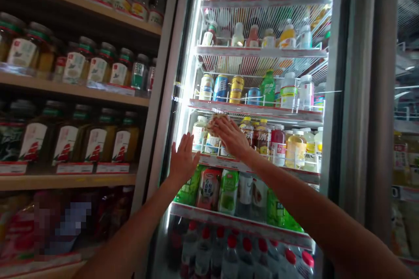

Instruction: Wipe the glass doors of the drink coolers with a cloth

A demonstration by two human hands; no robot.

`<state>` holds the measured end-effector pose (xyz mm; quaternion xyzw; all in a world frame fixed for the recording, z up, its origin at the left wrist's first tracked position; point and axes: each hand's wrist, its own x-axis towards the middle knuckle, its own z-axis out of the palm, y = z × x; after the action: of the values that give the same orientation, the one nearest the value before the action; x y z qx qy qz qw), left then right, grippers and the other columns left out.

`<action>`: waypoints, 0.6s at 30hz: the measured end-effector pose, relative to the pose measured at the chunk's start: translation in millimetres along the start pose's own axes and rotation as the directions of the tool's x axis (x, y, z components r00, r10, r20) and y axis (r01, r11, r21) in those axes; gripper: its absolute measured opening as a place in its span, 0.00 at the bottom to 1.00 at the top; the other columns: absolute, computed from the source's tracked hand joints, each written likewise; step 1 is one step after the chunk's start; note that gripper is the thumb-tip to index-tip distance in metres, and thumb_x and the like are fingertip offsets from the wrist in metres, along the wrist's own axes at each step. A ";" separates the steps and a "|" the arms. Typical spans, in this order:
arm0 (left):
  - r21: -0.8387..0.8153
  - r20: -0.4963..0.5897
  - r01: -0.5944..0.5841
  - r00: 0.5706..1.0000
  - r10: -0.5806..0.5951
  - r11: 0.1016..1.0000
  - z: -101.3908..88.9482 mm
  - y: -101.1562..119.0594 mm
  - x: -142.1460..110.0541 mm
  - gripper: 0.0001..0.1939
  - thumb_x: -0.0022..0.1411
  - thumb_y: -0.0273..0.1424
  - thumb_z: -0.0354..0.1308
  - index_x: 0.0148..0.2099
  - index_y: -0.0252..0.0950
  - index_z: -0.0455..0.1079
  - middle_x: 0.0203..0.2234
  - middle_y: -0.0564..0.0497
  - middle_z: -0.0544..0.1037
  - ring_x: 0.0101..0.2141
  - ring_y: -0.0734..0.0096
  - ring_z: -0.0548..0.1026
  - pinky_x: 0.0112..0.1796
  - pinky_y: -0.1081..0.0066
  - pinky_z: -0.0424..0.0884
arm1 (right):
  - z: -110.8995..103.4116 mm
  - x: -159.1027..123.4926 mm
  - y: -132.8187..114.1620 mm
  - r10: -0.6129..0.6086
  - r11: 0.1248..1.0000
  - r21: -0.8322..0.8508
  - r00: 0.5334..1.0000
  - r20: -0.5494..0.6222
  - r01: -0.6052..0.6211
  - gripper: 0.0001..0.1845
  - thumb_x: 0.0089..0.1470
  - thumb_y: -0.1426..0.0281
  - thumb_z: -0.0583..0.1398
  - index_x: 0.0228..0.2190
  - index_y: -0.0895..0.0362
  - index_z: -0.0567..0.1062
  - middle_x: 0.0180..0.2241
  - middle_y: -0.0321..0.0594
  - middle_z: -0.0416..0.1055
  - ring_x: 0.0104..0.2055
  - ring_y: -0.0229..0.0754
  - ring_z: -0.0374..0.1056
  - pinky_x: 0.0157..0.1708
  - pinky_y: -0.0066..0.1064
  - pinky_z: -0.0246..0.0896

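A glass door of a lit drinks fridge stands in front of me. My right hand presses a crumpled, light brownish cloth against the glass, at the height of a row of bottles. Most of the cloth lies under my fingers, so its full shape is hidden. To the left, my left hand is raised with fingers stretched out, close to the door's left side and holding nothing. Whether its palm touches the glass I cannot tell.
Behind the glass, wire shelves hold cans, bottles and cartons, with red-capped bottles at the bottom. Wooden shelves with jars stand on the left. A metal door frame runs down the right.
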<state>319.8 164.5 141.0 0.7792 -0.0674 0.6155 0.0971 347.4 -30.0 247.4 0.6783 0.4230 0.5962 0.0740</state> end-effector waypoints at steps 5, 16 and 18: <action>-0.025 -0.093 0.063 0.993 -0.065 0.998 -5.6 -35.6 0.4 0.28 0.62 0.35 0.42 0.62 0.34 0.47 0.59 0.39 0.57 0.59 0.59 0.55 0.57 0.50 0.48 | 5.3 38.2 7.4 0.293 0.955 0.022 0.933 -0.210 -0.295 0.31 0.52 0.77 0.49 0.58 0.52 0.55 0.60 0.41 0.51 0.63 0.51 0.43 0.60 0.51 0.42; -0.002 -0.023 0.142 0.990 -0.142 0.990 -12.5 -76.1 -16.9 0.29 0.62 0.34 0.42 0.63 0.32 0.45 0.58 0.39 0.58 0.58 0.57 0.57 0.56 0.51 0.51 | 41.6 77.1 -59.5 0.135 0.990 0.043 0.991 -0.023 -0.134 0.26 0.55 0.78 0.48 0.56 0.58 0.59 0.60 0.44 0.51 0.64 0.49 0.42 0.61 0.47 0.40; 0.035 0.014 0.131 0.991 -0.131 0.991 -15.3 -78.0 -18.3 0.29 0.61 0.34 0.42 0.63 0.32 0.45 0.59 0.39 0.57 0.58 0.58 0.57 0.57 0.51 0.50 | 47.0 76.2 -70.7 0.066 0.997 0.048 0.998 0.022 -0.067 0.25 0.56 0.77 0.47 0.55 0.57 0.60 0.60 0.43 0.54 0.63 0.48 0.45 0.61 0.46 0.42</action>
<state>318.6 243.6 121.3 0.7886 -0.0066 0.6024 0.1235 348.8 84.1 248.3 0.6995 0.4140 0.5810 0.0418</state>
